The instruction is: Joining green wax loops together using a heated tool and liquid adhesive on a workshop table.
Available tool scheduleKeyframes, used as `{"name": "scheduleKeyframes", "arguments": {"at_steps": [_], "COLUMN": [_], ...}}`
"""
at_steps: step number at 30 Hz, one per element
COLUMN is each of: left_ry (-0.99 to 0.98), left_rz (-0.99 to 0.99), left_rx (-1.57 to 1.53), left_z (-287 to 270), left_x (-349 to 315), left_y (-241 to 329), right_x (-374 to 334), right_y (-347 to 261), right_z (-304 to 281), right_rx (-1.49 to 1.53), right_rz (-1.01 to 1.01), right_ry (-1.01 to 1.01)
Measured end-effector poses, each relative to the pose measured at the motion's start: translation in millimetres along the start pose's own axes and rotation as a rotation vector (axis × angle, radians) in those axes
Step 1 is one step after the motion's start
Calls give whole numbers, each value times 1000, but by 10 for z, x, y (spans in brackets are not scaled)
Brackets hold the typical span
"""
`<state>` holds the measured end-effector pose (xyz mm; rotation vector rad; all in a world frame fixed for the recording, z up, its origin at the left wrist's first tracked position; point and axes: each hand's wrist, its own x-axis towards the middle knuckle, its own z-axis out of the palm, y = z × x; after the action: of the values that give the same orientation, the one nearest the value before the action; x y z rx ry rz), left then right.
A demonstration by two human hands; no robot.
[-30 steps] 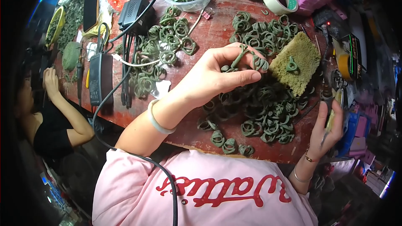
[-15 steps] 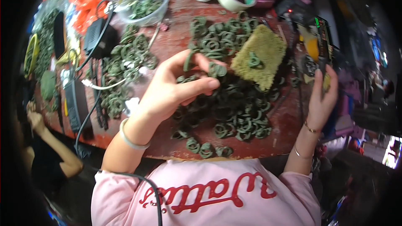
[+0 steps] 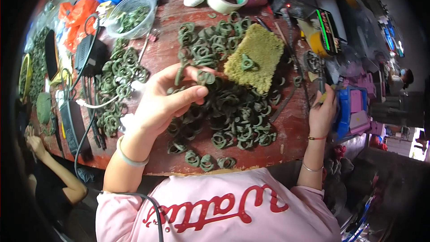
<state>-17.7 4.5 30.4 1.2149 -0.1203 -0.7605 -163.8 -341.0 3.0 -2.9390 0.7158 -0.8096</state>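
Left hand [image 3: 168, 97] is pinching a green ring [image 3: 206, 78]; right hand [image 3: 321, 116] is gripping one dark tool [image 3: 321, 84]. One red table [image 3: 291, 141] is carrying two heaps [image 3: 228, 103] of rings, too many to count. Between the hands, nearer the left, one sponge [image 3: 264, 47] is lying long axis roughly forward, bearing one small green piece [image 3: 247, 66].

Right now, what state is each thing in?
Left hand: pinching a green piece
Right hand: at a dark-handled tool, grip unclear
Clear tub: uncovered, part-filled
Sponge block: flat, green ring on top
Display: lit
Loose rings: heaped
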Motion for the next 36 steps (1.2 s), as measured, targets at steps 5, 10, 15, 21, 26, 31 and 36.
{"name": "scheduleKeyframes", "arguments": {"at_steps": [5, 10, 15, 21, 26, 31, 36], "left_ry": [-48, -56, -42, -92, -72, -32, -12], "left_rz": [-35, -29, 20, 17, -19, -2, -70], "left_rx": [77, 32, -2, 0, 28, 51, 121], "left_z": [16, -4, -91, -39, -45, -62, -41], "left_x": [29, 40, 15, 25, 68, -12, 96], "left_y": [39, 12, -16, 5, -42, 38, 48], "right_x": [44, 258, 294, 624, 832, 841, 1587], "right_y": [7, -690, -1534, -1401, -1139, -1194, -1044], "right_z": [-70, -210, -514, -976, -934, -940, -1013], "right_rx": [-102, 296, 1018, 1491, 1375, 1374, 1182], "right_rz": [-66, -142, -104, -532, -711, -678, -803], "right_ry": [21, 271, 3, -286, -341, -335, -129]}}
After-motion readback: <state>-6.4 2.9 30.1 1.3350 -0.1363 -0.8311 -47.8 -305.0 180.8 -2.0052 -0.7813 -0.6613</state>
